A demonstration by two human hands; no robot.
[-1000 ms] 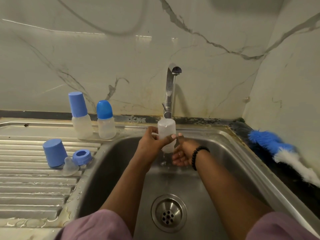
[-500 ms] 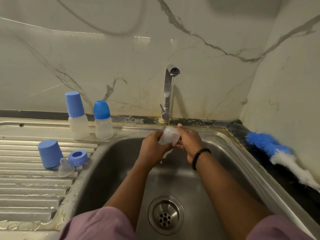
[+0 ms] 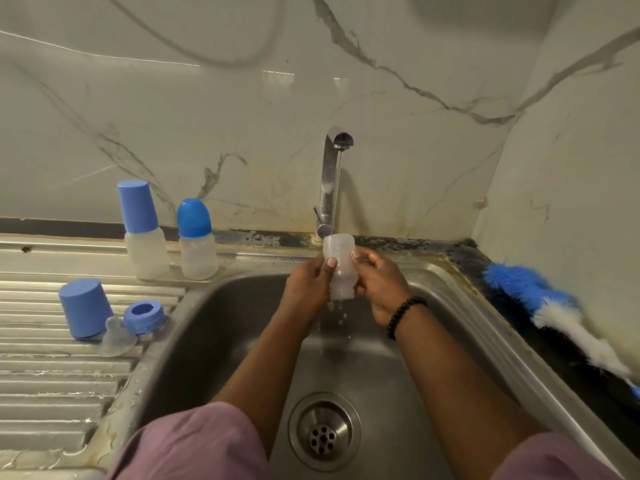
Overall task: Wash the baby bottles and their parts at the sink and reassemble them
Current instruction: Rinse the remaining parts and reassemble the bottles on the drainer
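Observation:
A clear open bottle body (image 3: pixel 340 265) stands upright under the thin stream from the tap (image 3: pixel 331 178); water drips off its base. My left hand (image 3: pixel 310 284) grips its left side, thumb across the front. My right hand (image 3: pixel 379 284) grips its right side. On the drainboard lie a loose blue cap (image 3: pixel 85 308), a blue collar ring (image 3: pixel 143 316) and a clear teat (image 3: pixel 116 336). Two assembled bottles stand at the back: one with a tall blue cap (image 3: pixel 143 230), one with a rounded blue cap (image 3: pixel 196 239).
The steel sink basin (image 3: pixel 214 327) has a drain (image 3: pixel 323 433) at the near middle. A blue and white bottle brush (image 3: pixel 554 313) lies on the dark counter to the right. The ridged drainboard (image 3: pixel 52 382) is wet. Marble wall stands behind.
The bottle went from upright to tilted on its side half a second ago, and is now upright again with its mouth under the stream. Both hands stayed on it.

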